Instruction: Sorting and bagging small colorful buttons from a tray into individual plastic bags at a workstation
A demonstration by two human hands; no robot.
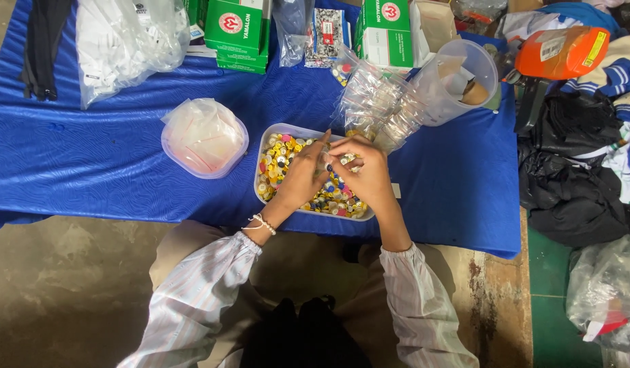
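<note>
Blue cloth covers the tabletop (90, 157) in the head view, and the person sits at its near edge with both forearms reaching forward over a shallow clear tray (263, 146) filled with small buttons (279, 155), mostly yellow with some white, pink and blue among them. The left hand (303, 178) hangs over the middle of the tray, fingers drawn narrow with the fingertips pinched toward the other hand; a beaded bracelet (262, 223) sits on that wrist. The right hand (367, 174) meets it just above the buttons, also closed down to a fine pinch, and between the two sets of fingertips there seems to be a small clear plastic bag (335, 161), though it is too small and too covered to be sure what is in it. The hands are held low and close together over the tray, probably so anything dropped falls back among the buttons. Just beyond the tray a heap of empty little clear bags (373, 102) lies within easy reach of the right hand, leaning against a clear plastic jug (458, 78). To the left of the tray, apart from it, stands a round lidded tub (204, 138) with pale contents. Green and white cartons (238, 31) line the far edge, and dark clothing (574, 170) is piled off the right end of the tabletop.
</note>
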